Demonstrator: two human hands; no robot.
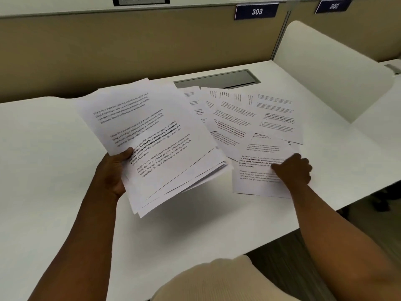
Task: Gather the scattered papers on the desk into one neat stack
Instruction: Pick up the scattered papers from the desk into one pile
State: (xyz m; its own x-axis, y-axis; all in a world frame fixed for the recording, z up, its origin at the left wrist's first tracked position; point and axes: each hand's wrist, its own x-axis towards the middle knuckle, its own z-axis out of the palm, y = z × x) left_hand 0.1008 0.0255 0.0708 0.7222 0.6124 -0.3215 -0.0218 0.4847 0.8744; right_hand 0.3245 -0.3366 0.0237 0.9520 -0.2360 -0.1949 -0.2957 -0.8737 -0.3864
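Holding a bundle of printed sheets, my left hand (114,170) grips the stack (156,144) by its near left corner, thumb on top across the text and the other fingers curled beneath, out of sight. The stack is lifted off the surface (54,159) and tilted, its far end higher, and it casts a soft shadow on the white top below. Its edges are not squared: several sheets fan out at the near right side, showing stepped corners.

My right hand (291,170) rests on a loose sheet (256,181) lying flat near the front right of the surface. The fingers are curled down onto the paper, knuckles up; I cannot tell whether they pinch the sheet or only press on it, since the fingertips are hidden under the hand and the hand is slightly blurred.

Beyond that sheet, more scattered papers (249,114) lie overlapping in a loose spread, some turned at angles to each other, all printed with short blocks of text. They sit just right of the lifted stack and partly behind it, reaching back to a grey cable hatch (217,80) set into the surface.

A tan partition (130,44) runs along the back, carrying a blue plate (256,11) marked 303, with a second plate (333,6) marked 302 further right. A white side divider (325,68) stands at the right end.
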